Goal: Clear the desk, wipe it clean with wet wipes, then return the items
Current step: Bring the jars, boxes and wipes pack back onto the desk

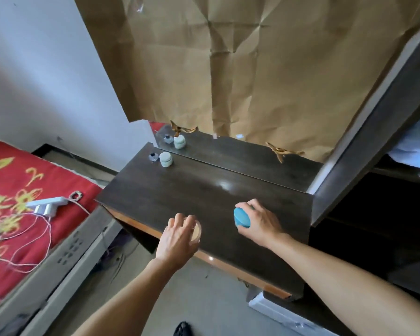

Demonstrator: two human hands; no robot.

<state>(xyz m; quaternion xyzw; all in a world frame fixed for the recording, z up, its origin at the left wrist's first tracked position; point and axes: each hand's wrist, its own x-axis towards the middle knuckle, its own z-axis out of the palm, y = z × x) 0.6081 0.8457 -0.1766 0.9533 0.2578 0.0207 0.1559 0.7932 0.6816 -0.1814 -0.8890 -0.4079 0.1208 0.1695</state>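
A dark wooden desk [180,190] stands below a mirror covered with brown paper. My left hand [176,238] grips a clear round jar [196,232] with a tan lid, low over the desk's front edge. My right hand [260,223] holds a blue round container [241,218] above the desk's front right part. At the back left corner stand a pale green jar [166,159] and a small glass bottle [153,156], both upright. Their reflections show in the mirror strip behind them.
A bed with a red patterned cover [15,190] lies to the left, carrying a white power strip [49,202] and tangled cords. Dark shelves [386,185] rise on the right. A white box [277,311] lies on the floor under the desk's right end.
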